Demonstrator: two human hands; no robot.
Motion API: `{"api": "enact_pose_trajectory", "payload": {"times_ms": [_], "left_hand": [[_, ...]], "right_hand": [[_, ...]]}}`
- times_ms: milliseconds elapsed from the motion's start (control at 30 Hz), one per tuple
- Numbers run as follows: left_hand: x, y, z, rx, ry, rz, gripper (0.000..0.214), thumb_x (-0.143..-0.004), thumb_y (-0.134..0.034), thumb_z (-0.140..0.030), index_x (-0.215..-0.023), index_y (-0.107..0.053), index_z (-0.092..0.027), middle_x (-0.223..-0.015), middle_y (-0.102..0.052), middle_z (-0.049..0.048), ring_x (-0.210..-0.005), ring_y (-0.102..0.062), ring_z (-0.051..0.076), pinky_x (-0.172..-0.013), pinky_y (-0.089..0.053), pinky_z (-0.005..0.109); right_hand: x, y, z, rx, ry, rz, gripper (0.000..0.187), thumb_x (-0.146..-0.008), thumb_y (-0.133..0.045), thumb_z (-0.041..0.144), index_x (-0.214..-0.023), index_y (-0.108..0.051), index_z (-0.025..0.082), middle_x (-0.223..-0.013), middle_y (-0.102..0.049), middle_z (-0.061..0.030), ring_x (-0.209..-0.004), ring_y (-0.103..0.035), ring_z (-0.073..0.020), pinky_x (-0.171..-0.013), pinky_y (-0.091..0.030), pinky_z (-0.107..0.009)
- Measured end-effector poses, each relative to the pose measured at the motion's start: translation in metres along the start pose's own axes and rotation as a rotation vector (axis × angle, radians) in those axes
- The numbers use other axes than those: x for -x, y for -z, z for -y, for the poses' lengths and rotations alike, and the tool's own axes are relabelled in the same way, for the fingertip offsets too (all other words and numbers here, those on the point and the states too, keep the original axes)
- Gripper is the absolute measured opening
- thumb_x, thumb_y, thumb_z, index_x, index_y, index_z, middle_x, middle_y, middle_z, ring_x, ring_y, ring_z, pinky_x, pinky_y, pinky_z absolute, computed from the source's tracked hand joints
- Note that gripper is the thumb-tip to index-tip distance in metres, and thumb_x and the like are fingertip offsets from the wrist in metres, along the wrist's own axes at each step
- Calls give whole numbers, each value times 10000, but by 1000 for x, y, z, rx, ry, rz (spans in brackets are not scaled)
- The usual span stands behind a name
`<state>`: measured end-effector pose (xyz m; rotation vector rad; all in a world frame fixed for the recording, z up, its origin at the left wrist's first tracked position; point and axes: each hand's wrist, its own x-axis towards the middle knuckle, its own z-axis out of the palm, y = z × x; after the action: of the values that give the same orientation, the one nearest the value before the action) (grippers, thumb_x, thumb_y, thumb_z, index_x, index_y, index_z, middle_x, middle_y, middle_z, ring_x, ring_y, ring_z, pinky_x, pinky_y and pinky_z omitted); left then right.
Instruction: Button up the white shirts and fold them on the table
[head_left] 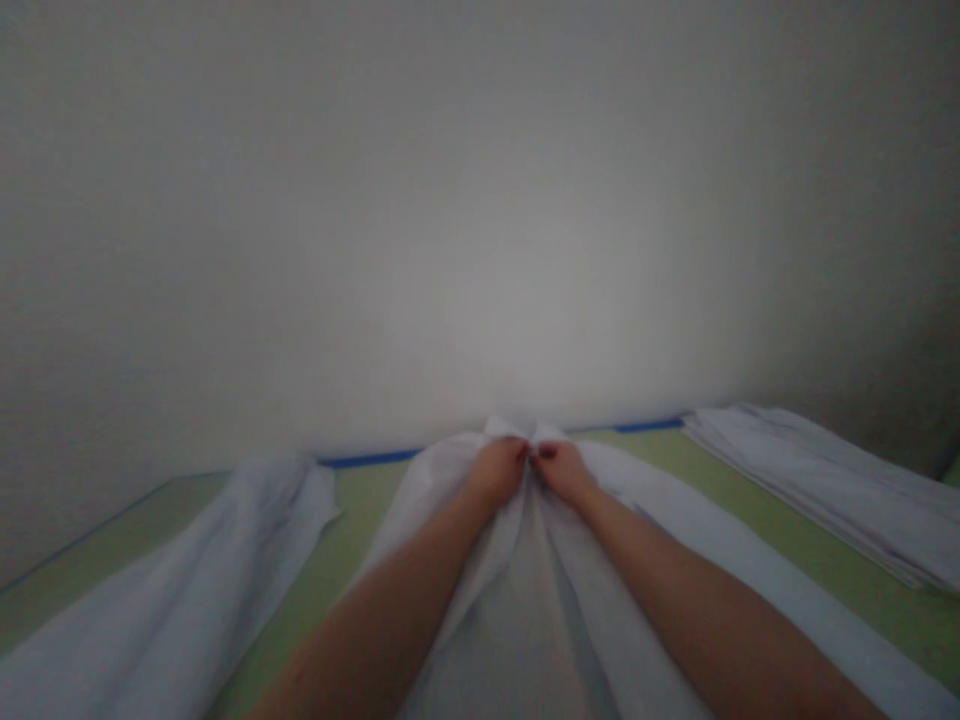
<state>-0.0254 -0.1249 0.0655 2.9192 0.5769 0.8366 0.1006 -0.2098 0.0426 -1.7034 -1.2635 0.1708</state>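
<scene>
A white cloth lies spread down the middle of a green table, bunched up at its far end near the wall. My left hand and my right hand meet at that far end, fingers closed and pinching the gathered fabric side by side. Both forearms stretch out over the cloth.
A second white cloth lies crumpled on the left of the table. A folded stack of white cloths sits at the right. Blue tape runs along the table's far edge against a plain white wall.
</scene>
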Motion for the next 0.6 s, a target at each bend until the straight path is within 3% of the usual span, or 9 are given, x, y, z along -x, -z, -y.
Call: {"api": "enact_pose_trajectory", "payload": {"times_ms": [233,500,600], "left_hand": [[2,5,1,-38,-51,22,270,-892,-372,-252,-874,-629,-173,-912,-639,92,-854,-575,204,-750,-405,299],[2,12,-3,22,-84,35,243,-859,-408,-200,-852,-649,-172,-900,-652,91,-857,-579,191,-779,-410,279],[2,7,-4,223,2,15,204,-797,-462,-155,-825,-664,-172,-866,-672,65,-834,-590,175,-757,-421,257]], "right_hand": [[2,3,1,-80,20,47,273,-712,-406,213,-663,-666,143,-660,-646,-22,-648,-554,-123,-609,-394,-204],[3,4,2,-67,21,5,276,-765,-480,316,-692,-679,140,-683,-666,-34,-667,-572,-142,-649,-415,-231],[4,5,3,-33,40,-14,279,-780,-510,356,-749,-700,155,-722,-683,-36,-687,-587,-151,-643,-416,-232]]}}
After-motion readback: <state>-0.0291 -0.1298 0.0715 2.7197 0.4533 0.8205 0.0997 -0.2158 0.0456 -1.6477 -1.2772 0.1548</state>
